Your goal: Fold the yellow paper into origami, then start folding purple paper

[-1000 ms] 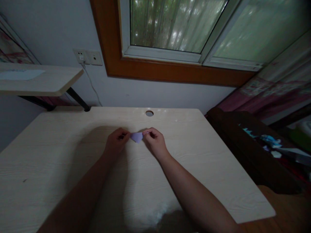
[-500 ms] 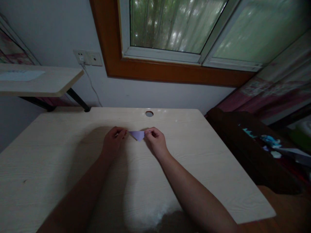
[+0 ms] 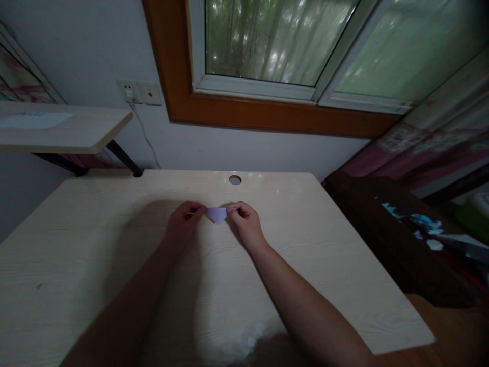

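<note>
A small folded piece of light purple paper (image 3: 217, 214), a triangle pointing toward me, lies over the pale wooden desk (image 3: 95, 244). My left hand (image 3: 184, 225) pinches its left corner with curled fingers. My right hand (image 3: 244, 223) pinches its right corner the same way. Both hands rest near the middle of the desk, just in front of the round cable hole (image 3: 235, 179).
A second pale tabletop (image 3: 76, 130) stands at the upper left with a white sheet on it. Wall sockets (image 3: 139, 93) with a cable sit on the wall behind. A window with a wooden frame (image 3: 267, 114) is above. A dark wooden bed edge (image 3: 385, 229) borders the desk's right side.
The paper went from a rounded, puffed shape to a flat triangle. My left hand drew off its left corner half a second ago and has now closed on it again.
</note>
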A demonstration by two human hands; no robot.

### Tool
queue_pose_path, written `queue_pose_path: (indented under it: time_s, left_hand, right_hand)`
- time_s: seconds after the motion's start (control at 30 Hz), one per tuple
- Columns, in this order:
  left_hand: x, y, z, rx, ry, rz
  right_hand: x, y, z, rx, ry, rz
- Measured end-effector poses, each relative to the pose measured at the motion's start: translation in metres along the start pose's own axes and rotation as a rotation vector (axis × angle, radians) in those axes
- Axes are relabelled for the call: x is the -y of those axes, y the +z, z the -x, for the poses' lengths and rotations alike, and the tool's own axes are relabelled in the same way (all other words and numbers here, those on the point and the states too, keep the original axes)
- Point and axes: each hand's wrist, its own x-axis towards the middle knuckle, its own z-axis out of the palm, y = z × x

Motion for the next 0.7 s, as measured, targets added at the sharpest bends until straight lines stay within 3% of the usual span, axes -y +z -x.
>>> queue_pose_path:
  time_s: [0.43,0.7]
  left_hand:
    - [0.0014,-0.0009,0.0006,0.124,0.103,-0.169]
    - [0.0018,0.0020,0.0022,0.164,0.209,-0.211]
  right_hand:
    - [-0.0025,0.0017,0.0019,0.066,-0.040,0.063]
    - [0.0047,0.0023,0.0048,0.158,-0.204,0.222]
